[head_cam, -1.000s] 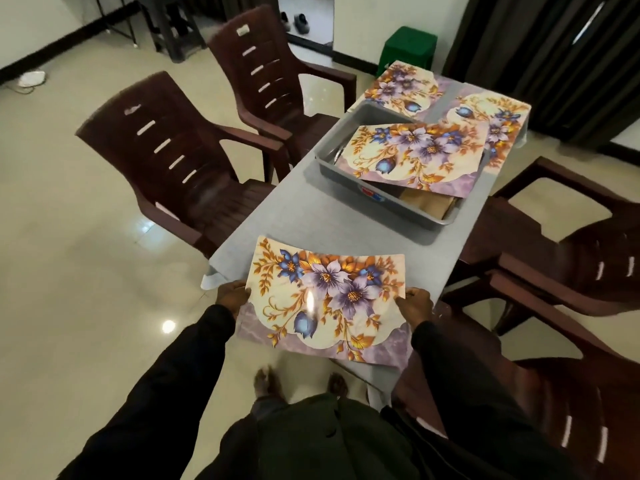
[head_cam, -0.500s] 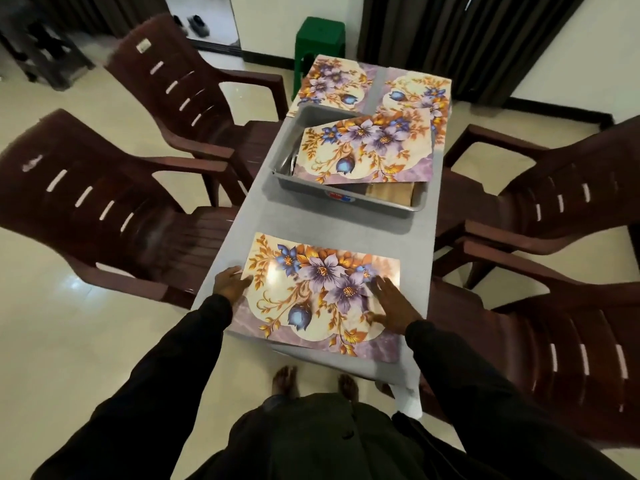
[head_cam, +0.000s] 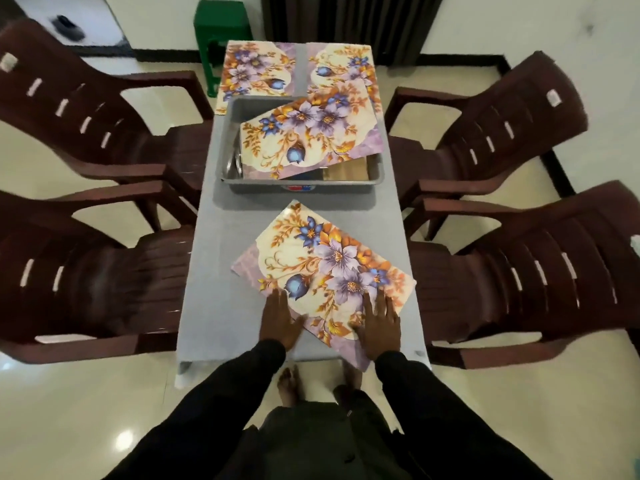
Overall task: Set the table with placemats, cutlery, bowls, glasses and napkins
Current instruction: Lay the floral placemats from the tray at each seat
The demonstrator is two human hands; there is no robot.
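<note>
A pale glossy floor [head_cam: 69,410] spreads under everything, and four dark brown plastic chairs stand on it in pairs: the left far chair [head_cam: 86,109] and left near chair [head_cam: 86,271] on one side of the table, the right far chair [head_cam: 502,126] and right near chair [head_cam: 536,271] on the other, all drawn up close. Between them runs the long grey tabletop [head_cam: 221,271]. A grey tub [head_cam: 301,187] sits on its middle stretch, and a floral tub placemat [head_cam: 311,140] lies tilted across the tub's top, hiding most of what is inside; some metal ware [head_cam: 233,164] shows at the left wall and something flat and brown [head_cam: 346,169] at the near right, too covered to name. The near placemat [head_cam: 322,268], of the same flower print, lies flat on the tabletop in front of the tub, turned askew, its nearest corner poking just over the near edge. Two more mats lie side by side at the far end, the far left placemat [head_cam: 254,72] and the far right placemat [head_cam: 341,67], the latter partly under the tub's mat. A green stool [head_cam: 221,29] stands beyond. The left hand [head_cam: 278,322] lies flat on the near placemat's lower left edge, its straight fingers [head_cam: 277,301] close together, palm partly on the tabletop. The right hand [head_cam: 381,325] presses flat on the same mat, fingers [head_cam: 379,303] straight and slightly spread.
</note>
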